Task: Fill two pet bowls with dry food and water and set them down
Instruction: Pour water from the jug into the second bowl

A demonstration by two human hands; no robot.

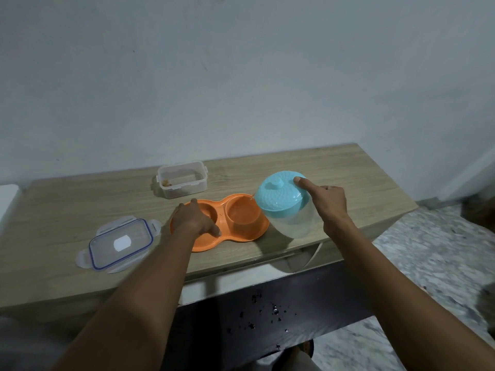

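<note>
An orange double pet bowl [241, 231] lies near the front edge of the wooden table [80, 202]. My left hand [192, 219] rests over its left cup and grips the rim, hiding what is inside. My right hand [328, 203] holds a clear jug with a turquoise lid [281, 195], tilted left toward the right cup, forefinger pressed on the lid. A thin stream of water runs from the spout into the right cup. A clear food container [183, 180] stands behind with a few brown pellets in its left corner.
The container's clear lid with a blue seal [120, 242] lies flat at the front left of the table. A dark lower surface [267, 311] with scattered crumbs sits below the table's front edge. Speckled floor [434, 250] lies to the right.
</note>
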